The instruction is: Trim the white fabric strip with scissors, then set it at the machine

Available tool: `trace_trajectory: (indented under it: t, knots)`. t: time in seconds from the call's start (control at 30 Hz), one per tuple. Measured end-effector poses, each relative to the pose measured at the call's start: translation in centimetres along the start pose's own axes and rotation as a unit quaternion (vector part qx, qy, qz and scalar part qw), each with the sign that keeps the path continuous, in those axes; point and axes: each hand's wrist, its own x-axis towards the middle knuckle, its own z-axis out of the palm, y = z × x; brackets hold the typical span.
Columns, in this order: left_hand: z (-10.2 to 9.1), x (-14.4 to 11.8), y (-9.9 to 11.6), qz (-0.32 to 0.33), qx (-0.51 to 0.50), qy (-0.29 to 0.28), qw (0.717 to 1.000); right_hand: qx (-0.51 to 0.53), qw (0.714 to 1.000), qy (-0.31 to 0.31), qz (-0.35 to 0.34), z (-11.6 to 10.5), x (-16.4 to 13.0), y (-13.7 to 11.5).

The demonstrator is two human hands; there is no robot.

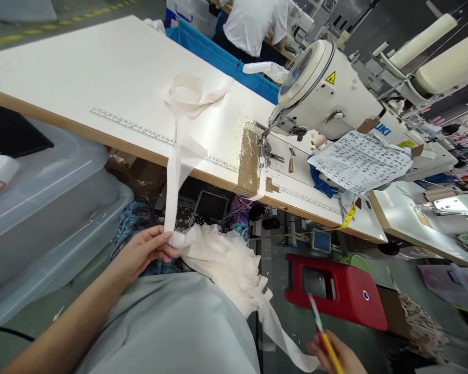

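Observation:
My left hand [150, 248] is closed, thumb and fingers pinching a cream-white fabric strip [173, 192]. From there the strip runs up over the table's front edge to a loose coil [187, 93] on the tabletop. A bunched heap of the same fabric [222, 254] lies on my lap, beside the left hand. At the lower right, my right hand [341, 353] grips a yellow-handled knife [329, 350], its thin metal blade pointing up and left. A trailing fabric tail [283, 332] reaches that hand; whether the fingers also hold it, I cannot tell.
The white sewing table [81, 67] crosses the view, carrying a sewing machine [327, 98] with a handwritten sheet [361, 161] on it. A red stool [351, 293] lies on the floor at right. Clear plastic bins [50, 208] stand left. Another person [253, 26] sits beyond.

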Motion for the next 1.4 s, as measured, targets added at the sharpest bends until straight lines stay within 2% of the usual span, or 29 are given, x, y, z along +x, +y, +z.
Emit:
trace_trajectory:
  t: [0.1, 0.17, 0.23, 0.3, 0.37, 0.47, 0.53, 0.63, 0.77, 0.93, 1.17, 1.4]
  knots:
    - [0.5, -1.0, -0.9, -0.028, 0.025, -0.017, 0.999, -0.026, 0.998, -0.061, 0.012, 5.6, 2.8, -2.8]
    - [0.8, -1.6, -1.1, -0.032, 0.044, -0.018, 0.998, 0.029, 0.982, -0.181, -0.037, 8.6, 5.2, -6.6]
    - [1.0, -2.0, -1.1, -0.029, 0.061, -0.012, 0.998, 0.044, 0.949, -0.297, -0.099, 10.9, 7.9, -10.7]
    - [1.2, -2.4, -1.2, -0.024, 0.070, -0.004, 0.997, -0.041, 0.918, -0.362, -0.159, 12.5, 10.5, -14.2]
    - [1.2, -2.6, -1.4, -0.020, 0.070, 0.003, 0.997, -0.120, 0.885, -0.400, -0.208, 13.8, 12.9, -16.6]
    - [1.0, -2.9, -1.7, -0.016, 0.063, 0.005, 0.998, -0.181, 0.838, -0.449, -0.252, 15.4, 15.6, -18.3]
    - [0.8, -2.9, -1.8, -0.019, 0.059, 0.004, 0.998, -0.195, 0.819, -0.471, -0.264, 16.2, 16.5, -18.7]
    - [0.5, -2.9, -1.8, -0.025, 0.055, 0.004, 0.998, -0.212, 0.806, -0.471, -0.289, 16.9, 17.0, -19.2]
    - [0.2, -2.7, -1.6, -0.035, 0.064, 0.000, 0.997, -0.265, 0.809, -0.407, -0.331, 17.1, 16.7, -19.6]
    - [-0.1, -2.3, -1.6, -0.041, 0.065, -0.007, 0.997, -0.321, 0.815, -0.342, -0.340, 17.2, 16.0, -20.0]
    - [-0.2, -2.3, -1.4, -0.053, 0.070, 0.001, 0.996, -0.346, 0.814, -0.336, -0.323, 17.6, 15.8, -20.1]
    - [0.0, -1.9, -1.1, -0.058, 0.084, -0.003, 0.995, -0.340, 0.812, -0.316, -0.353, 18.1, 16.1, -20.3]
